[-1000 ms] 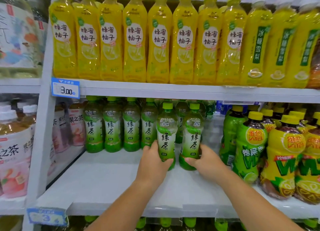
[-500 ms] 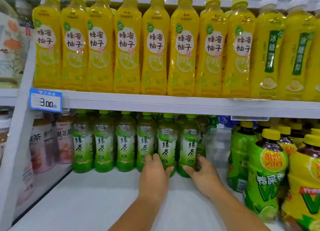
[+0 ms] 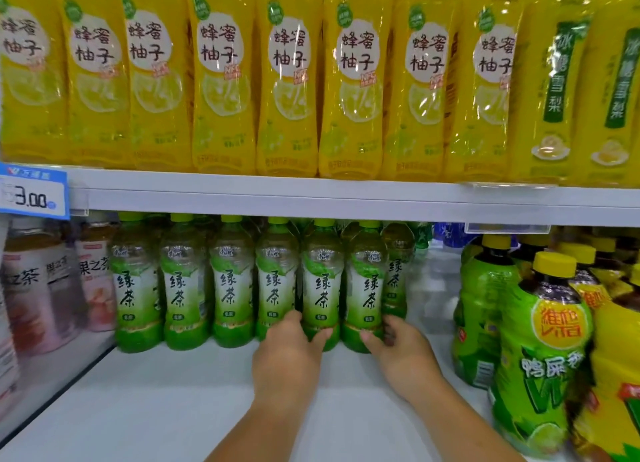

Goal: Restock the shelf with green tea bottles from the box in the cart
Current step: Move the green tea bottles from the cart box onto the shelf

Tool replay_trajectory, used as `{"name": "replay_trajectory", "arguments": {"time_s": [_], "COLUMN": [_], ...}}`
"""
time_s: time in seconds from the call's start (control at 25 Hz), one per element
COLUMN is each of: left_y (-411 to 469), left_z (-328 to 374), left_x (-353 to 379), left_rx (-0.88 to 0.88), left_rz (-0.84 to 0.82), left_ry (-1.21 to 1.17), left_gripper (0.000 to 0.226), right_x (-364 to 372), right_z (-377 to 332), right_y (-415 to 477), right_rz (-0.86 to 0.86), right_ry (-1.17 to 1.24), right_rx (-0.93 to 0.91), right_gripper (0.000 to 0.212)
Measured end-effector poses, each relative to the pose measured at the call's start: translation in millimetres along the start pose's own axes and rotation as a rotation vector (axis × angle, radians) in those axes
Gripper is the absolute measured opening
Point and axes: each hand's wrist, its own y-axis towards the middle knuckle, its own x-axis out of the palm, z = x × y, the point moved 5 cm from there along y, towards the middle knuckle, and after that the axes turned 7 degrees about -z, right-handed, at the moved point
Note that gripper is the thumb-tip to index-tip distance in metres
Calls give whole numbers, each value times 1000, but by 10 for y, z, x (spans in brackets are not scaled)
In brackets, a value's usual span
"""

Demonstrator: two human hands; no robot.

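Eight yellow pomelo bottles [image 3: 287,81], two pear-drink bottles [image 3: 554,81], seven green tea bottles [image 3: 232,288] (six in front, one set back at right), roughly three blurred pink tea bottles [image 3: 95,278], two green-wrapped big bottles [image 3: 485,306], one price tag [image 3: 33,191].

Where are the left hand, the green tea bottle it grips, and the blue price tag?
left hand [image 3: 289,356], head view, back of the hand.
green tea bottle [image 3: 322,290], head view, front label.
blue price tag [image 3: 32,198], head view, white printed face.
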Motion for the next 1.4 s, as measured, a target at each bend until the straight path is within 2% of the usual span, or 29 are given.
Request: {"name": "replay_trajectory", "arguments": {"time_s": [0.2,0.28,0.4,0.76,0.88,1.04,1.16,1.24,1.32,1.4], "left_y": [30,34,23,24,42,20,-13,-23,-42,-81], "left_z": [-28,-23,-15,-34,-55,-34,-52,-76,-83,-100], "left_x": [0,11,35,34,37,28,-1,-30,-48,-60], "left_rx": [-54,-49,-15,-9,-4,4,-11,-60,-124,-155], "left_rz": [-26,-37,-58,-27,-17,-18,-30,-55,-117,-196], "left_ry": [9,47,37,48,66,59,-78,-301,-502,-570], "left_gripper": [37,37,33,30,30,29,30,34,39,47], "right_x": [2,-15,-41,-47,-55,-73,-41,-27,-42,-67], "right_z": [-60,-123,-149,-148,-131,-158,-183,-207,-243,-330], "right_y": [-19,-59,-82,-75,-50,-90,-152,-197,-242,-333], "right_rz": [27,67,97,43,65,116,57,-23,-75,-105], "right_ry": [-23,-122,-210,-167,-180,-241,-236,-237,-170,-101], "right_rx": [-41,-26,18,14,24,48,54,84,135,170], "right_gripper": [12,8,14,15,10,18,18,23,23,17]}}
